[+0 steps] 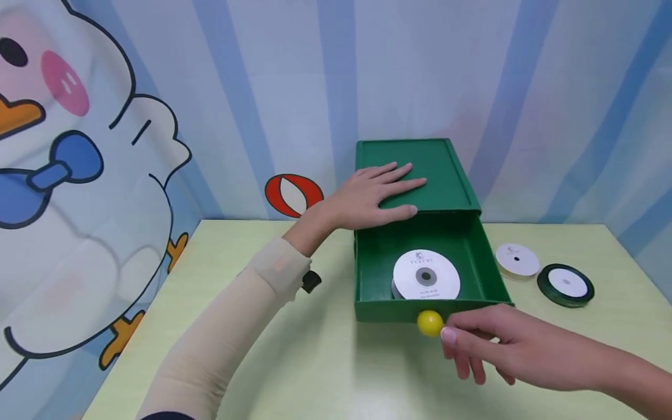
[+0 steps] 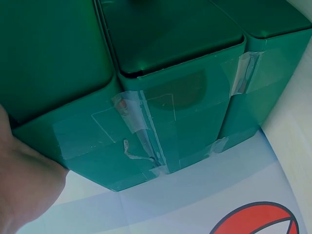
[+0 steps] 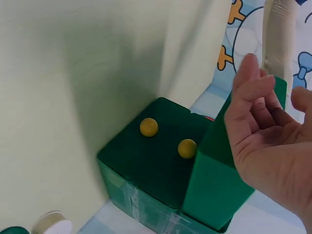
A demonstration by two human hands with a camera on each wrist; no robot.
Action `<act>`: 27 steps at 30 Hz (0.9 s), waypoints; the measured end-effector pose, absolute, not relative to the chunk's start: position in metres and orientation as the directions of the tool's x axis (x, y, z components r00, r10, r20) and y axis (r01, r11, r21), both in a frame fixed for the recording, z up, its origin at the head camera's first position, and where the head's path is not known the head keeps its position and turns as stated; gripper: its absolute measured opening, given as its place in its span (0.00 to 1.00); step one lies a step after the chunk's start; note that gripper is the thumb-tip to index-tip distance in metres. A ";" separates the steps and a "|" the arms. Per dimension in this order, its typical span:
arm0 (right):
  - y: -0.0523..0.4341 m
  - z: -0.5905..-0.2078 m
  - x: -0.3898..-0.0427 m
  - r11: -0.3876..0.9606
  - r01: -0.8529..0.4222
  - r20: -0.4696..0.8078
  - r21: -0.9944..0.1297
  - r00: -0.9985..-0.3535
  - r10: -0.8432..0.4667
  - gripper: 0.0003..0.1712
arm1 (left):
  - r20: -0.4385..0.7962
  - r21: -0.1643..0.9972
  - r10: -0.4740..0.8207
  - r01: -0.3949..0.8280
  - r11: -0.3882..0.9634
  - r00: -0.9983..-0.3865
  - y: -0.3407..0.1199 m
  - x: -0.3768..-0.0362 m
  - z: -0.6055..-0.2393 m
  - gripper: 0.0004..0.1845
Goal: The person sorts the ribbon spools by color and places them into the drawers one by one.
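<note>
- Green drawer box (image 1: 420,169): our landmark, standing on the pale green desk (image 1: 294,361) against the striped backdrop; taped seams show on its side in the left wrist view.
- Open drawer (image 1: 475,256): pulled out toward us from the box, a white ribbon spool (image 1: 426,275) lying flat inside.
- Yellow knob (image 1: 430,323): on the drawer's front face.
- Left hand (image 1: 375,195): fingers straight, pressed flat on top of the box, holding nothing.
- Right hand (image 1: 499,344): just right of the knob, fingers loosely curled, thumb tip close beside it; we cannot tell whether it touches.
- Cream spool (image 1: 517,260) and dark green spool (image 1: 566,284): on the desk, right of the drawer.
- Handling note: we judge the drawer moves best with the left palm bracing the box and force applied straight along the knob's axis.
</note>
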State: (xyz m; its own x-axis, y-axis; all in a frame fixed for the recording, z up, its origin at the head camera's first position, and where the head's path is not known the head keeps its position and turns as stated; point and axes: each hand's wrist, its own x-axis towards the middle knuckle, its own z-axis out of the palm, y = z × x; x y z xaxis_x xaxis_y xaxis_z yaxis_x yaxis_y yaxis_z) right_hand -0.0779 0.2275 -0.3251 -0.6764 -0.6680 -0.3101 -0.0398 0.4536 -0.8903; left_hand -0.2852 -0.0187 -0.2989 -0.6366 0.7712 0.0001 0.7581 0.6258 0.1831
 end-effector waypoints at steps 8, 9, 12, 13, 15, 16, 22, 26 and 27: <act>0.225 -0.343 -0.078 0.441 0.072 -0.365 -0.894 -0.688 -0.627 0.22 | 0.006 0.189 0.768 0.755 0.627 -0.640 -0.019 -0.285 -0.301 0.36; 0.224 -0.345 -0.078 0.432 0.095 -0.372 -0.897 -0.690 -0.621 0.22 | 0.006 0.190 0.768 0.755 0.628 -0.640 -0.019 -0.285 -0.301 0.36; 0.221 -0.350 -0.078 0.394 0.168 -0.393 -0.904 -0.689 -0.608 0.26 | 0.005 0.190 0.766 0.753 0.630 -0.642 -0.018 -0.285 -0.301 0.36; 0.220 -0.352 -0.077 0.381 0.193 -0.401 -0.904 -0.689 -0.604 0.27 | 0.005 0.189 0.766 0.753 0.630 -0.643 -0.018 -0.285 -0.301 0.36; 0.217 -0.354 -0.075 0.356 0.239 -0.415 -0.903 -0.695 -0.587 0.29 | 0.004 0.187 0.766 0.753 0.631 -0.643 -0.018 -0.285 -0.301 0.36; 0.215 -0.355 -0.074 0.345 0.255 -0.419 -0.903 -0.699 -0.580 0.30 | 0.004 0.188 0.766 0.752 0.631 -0.643 -0.018 -0.285 -0.301 0.36; 0.205 -0.357 -0.065 0.248 0.376 -0.450 -0.893 -0.716 -0.534 0.34 | 0.001 0.189 0.768 0.754 0.629 -0.640 -0.018 -0.285 -0.300 0.36; 0.199 -0.357 -0.060 0.147 0.434 -0.442 -0.889 -0.725 -0.528 0.36 | 0.003 0.188 0.771 0.757 0.625 -0.637 -0.019 -0.285 -0.298 0.36; 0.198 -0.358 -0.059 0.122 0.441 -0.434 -0.889 -0.728 -0.531 0.36 | 0.006 0.188 0.772 0.759 0.624 -0.636 -0.018 -0.285 -0.298 0.36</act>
